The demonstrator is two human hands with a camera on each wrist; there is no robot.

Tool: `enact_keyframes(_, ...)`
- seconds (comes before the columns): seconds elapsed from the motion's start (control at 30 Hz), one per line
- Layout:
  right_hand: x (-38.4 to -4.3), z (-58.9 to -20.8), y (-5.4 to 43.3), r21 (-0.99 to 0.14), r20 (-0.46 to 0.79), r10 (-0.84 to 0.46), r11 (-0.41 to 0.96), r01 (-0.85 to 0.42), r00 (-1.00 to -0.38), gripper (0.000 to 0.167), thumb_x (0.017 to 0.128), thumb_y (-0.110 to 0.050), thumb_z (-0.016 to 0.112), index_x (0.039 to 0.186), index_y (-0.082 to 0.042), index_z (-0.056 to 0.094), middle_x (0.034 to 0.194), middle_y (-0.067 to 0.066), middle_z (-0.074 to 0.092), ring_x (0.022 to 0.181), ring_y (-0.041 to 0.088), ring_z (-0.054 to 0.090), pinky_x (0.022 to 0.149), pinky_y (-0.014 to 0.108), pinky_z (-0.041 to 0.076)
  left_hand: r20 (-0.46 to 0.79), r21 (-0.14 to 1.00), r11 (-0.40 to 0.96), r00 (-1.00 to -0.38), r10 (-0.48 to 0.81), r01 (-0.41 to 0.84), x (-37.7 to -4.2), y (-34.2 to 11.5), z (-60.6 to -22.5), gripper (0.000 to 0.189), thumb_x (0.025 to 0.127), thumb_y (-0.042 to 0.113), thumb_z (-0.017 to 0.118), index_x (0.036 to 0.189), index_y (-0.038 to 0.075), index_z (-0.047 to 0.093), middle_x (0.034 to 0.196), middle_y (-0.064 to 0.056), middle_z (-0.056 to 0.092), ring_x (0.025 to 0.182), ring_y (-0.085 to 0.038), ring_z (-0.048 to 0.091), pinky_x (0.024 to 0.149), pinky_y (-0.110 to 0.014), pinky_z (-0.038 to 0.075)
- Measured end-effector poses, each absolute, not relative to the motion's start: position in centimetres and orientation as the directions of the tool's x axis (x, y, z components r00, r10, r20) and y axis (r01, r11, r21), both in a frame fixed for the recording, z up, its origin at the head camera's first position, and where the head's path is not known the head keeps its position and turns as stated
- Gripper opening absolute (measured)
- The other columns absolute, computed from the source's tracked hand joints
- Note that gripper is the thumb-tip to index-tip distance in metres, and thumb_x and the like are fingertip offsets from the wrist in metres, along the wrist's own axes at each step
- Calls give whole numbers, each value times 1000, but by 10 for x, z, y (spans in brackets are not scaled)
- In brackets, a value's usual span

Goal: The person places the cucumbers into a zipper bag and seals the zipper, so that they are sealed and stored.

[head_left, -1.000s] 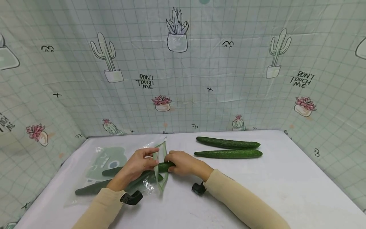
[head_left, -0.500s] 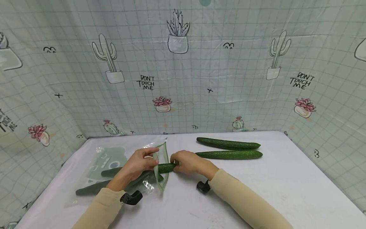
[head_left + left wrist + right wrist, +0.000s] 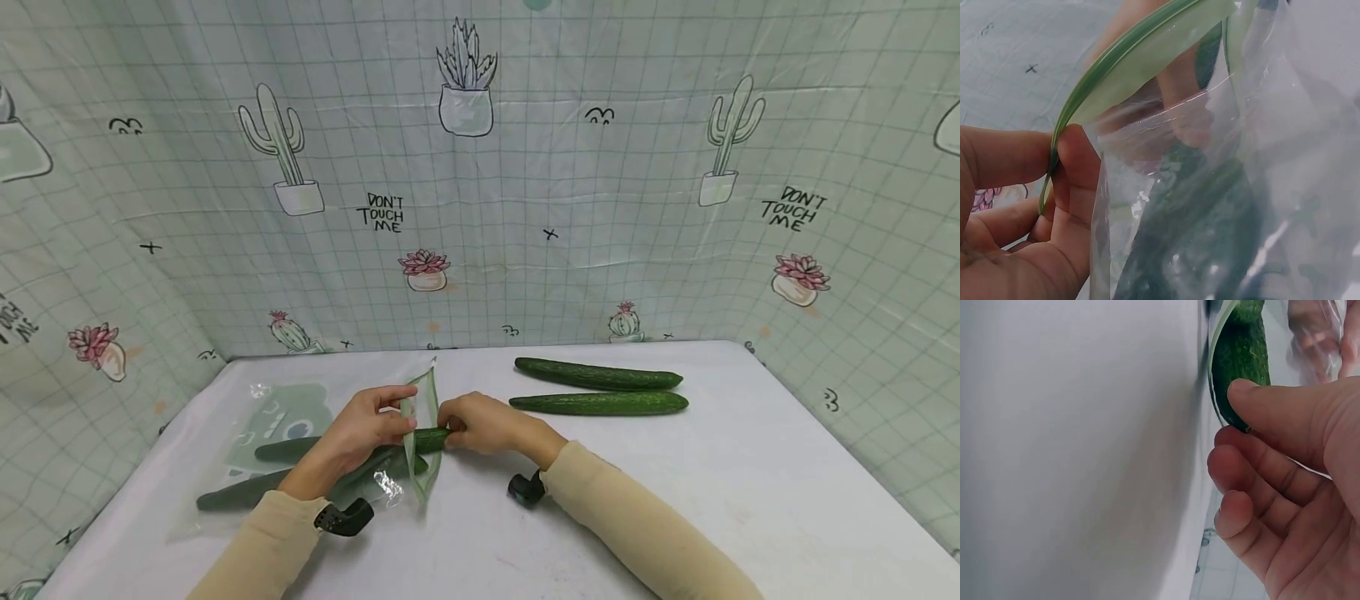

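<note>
My left hand (image 3: 369, 423) pinches the green-edged mouth of a clear plastic zip bag (image 3: 386, 490) between thumb and fingers and keeps it spread. In the left wrist view, the bag's green strip (image 3: 1100, 65) passes between those fingers (image 3: 1075, 156). My right hand (image 3: 483, 423) holds the end of a cucumber (image 3: 429, 439), whose far part reaches left inside the bag. Its thumb (image 3: 1244, 394) lies on the cucumber's tip in the right wrist view, with the fingers curled below. More cucumber (image 3: 243, 492) shows through the plastic, partly hidden by my left wrist.
Two cucumbers, one farther back (image 3: 596, 374) and one nearer (image 3: 600, 404), lie side by side on the white table (image 3: 675, 500), right of my right hand. A printed grid-pattern cloth (image 3: 525, 167) hangs behind and at both sides.
The cucumber under my right hand has slid left, deeper into the bag. My right hand first shifted right along it, then back left. My left hand stays at the bag's mouth.
</note>
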State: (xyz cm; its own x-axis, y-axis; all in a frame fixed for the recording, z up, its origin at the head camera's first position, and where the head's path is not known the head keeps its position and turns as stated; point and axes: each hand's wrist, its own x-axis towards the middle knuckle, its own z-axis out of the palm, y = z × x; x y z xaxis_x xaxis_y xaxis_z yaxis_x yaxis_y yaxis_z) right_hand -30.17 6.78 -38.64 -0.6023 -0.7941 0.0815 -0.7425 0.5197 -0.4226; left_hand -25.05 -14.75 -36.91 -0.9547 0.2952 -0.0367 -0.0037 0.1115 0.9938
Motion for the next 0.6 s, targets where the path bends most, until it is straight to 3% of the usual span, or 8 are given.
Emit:
enact_keyframes(0.17, -302, -387, 58, -464, 98, -806, 482, -743, -584, 13, 85, -11, 71, 97, -11, 67, 79, -9, 61, 72, 4, 55, 67, 20, 45, -35, 993, 114, -950, 312, 1, -249, -149, -367, 59, 87, -5, 60, 141, -10, 37, 101, -10, 35, 66, -10, 46, 65, -30, 51)
enact_keyframes(0.37, -303, -389, 47, -517, 75, -795, 486, -705, -602, 13, 84, -10, 72, 97, -11, 67, 79, -10, 61, 73, 2, 55, 67, 19, 45, -35, 994, 107, -950, 311, -1, -248, -149, -367, 59, 87, -6, 60, 141, -11, 36, 100, -11, 36, 67, -10, 48, 67, -31, 52)
enact_keyframes(0.6, -305, -389, 39, -508, 29, -794, 512, -693, -608, 13, 86, -11, 70, 98, -11, 65, 77, -10, 59, 69, 4, 54, 65, 20, 45, -30, 995, 101, -951, 308, 1, -249, -148, -367, 59, 87, -7, 59, 141, -11, 36, 101, -11, 36, 68, -9, 49, 68, -31, 54)
